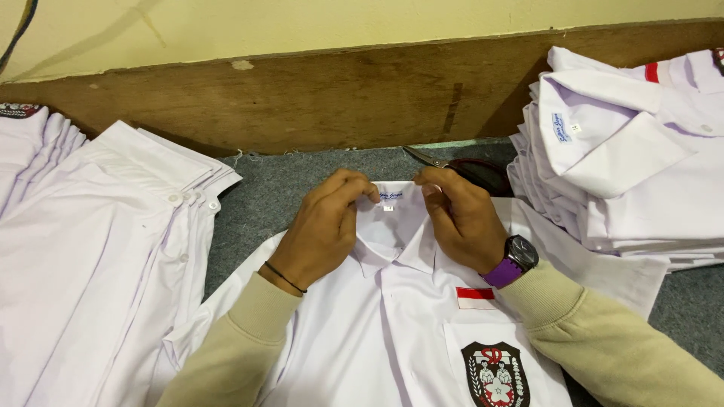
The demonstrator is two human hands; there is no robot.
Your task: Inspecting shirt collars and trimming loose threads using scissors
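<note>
Collar: white cotton school shirt [392, 316] lies front-up, collar [392, 226] away from you
Left hand [320, 234]: pinches collar's left edge
Right hand [464, 218]: pinches right edge, equally near

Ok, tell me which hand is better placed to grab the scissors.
Right hand, probably: the scissors lie just behind its fingertips, while the left hand sits farther off, pinching the shirt collar.
</note>
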